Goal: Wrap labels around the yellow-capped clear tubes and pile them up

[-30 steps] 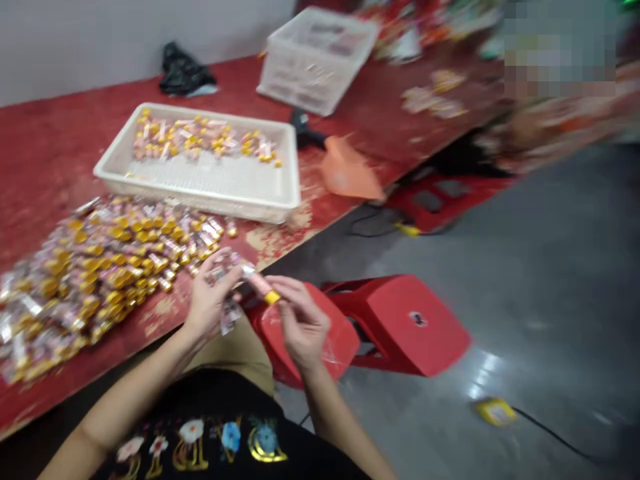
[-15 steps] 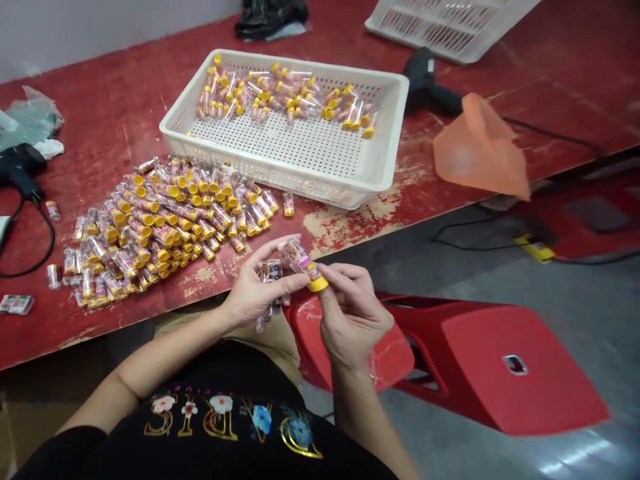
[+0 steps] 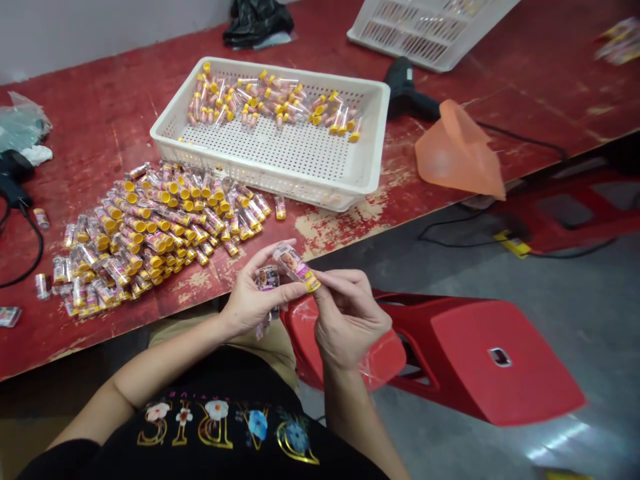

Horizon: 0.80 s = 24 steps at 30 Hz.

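A small clear tube (image 3: 296, 264) with a printed film sleeve and a yellow end is held between my two hands, above the table's front edge. My left hand (image 3: 255, 293) is closed, its thumb pressing the tube's side near the yellow end. Against the left palm and fingers sits a bunch of flat printed film sleeves (image 3: 269, 279); its lower end dangles under the hand. My right hand (image 3: 350, 313) pinches the yellow end between thumb and fingers, which partly hide it. To the left lies a large heap of sleeved tubes (image 3: 160, 227) with yellow caps.
A white perforated tray (image 3: 320, 157) behind the heap holds bare yellow-capped tubes (image 3: 280, 97). Right of it are a black heat gun (image 3: 407, 93), an orange plastic piece (image 3: 457, 153) and a white crate (image 3: 425, 30). Another heat gun (image 3: 15, 177) lies far left. Red stools (image 3: 500, 360) stand right.
The tube has turned slightly in my fingers, and less plain yellow shows at its end, with print now over it. The view has shifted, so the table's things appear further left.
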Motion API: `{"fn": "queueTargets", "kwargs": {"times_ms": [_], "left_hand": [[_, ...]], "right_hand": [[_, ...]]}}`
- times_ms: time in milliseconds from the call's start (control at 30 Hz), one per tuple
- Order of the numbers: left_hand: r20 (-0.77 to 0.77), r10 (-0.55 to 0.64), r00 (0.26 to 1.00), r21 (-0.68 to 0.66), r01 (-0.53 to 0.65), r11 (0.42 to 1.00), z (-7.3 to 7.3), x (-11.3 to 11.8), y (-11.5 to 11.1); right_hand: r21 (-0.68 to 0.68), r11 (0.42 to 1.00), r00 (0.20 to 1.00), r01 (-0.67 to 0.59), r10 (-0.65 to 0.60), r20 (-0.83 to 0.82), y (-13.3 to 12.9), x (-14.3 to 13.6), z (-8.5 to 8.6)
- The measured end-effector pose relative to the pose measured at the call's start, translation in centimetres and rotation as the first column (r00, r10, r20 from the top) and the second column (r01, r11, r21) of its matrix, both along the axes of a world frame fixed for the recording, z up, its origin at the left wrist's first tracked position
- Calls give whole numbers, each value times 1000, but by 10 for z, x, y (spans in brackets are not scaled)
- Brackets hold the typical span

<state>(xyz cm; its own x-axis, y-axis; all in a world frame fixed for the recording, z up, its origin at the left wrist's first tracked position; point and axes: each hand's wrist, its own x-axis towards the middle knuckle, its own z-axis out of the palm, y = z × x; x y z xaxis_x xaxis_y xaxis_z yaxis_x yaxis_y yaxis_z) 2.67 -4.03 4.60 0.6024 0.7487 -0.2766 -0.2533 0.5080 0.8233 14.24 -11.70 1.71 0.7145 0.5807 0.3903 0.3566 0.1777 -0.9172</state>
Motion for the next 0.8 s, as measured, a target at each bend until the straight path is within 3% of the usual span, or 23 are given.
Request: {"fn": "queueTargets", "kwargs": {"times_ms": [167,267,367,467,567,667,800], "left_hand": [[-6,-1,1000,-29,1,1000,-6,2,5],[-21,37,999,-107,-39,994,-17,7,13],[-45,142,989,-288,-149,946,-28,11,24],[-105,223,969,-472,-246,846,-36,12,33],[-158,242,957,-580,-288,762,-38,8,36],[-179,239,954,-637,-298,711,-40,-1,38],[-193,250,949,-643,-315,698,-49,-11,41]], "right_hand": [[-1,1000,1000,-16,16,-5,4,-1,-5],[-1,999,998,-42,42,-53,18,6,-20],[-76,997,995,-27,20,-93,57,25,-50],[-153,985,996,76,-80,-24,109,46,-85],[-183,980,996,76,-66,58,146,61,-104],[-224,975,988,-14,48,147,161,82,-94],[-301,953,956,31,59,286,204,154,-52]]}}
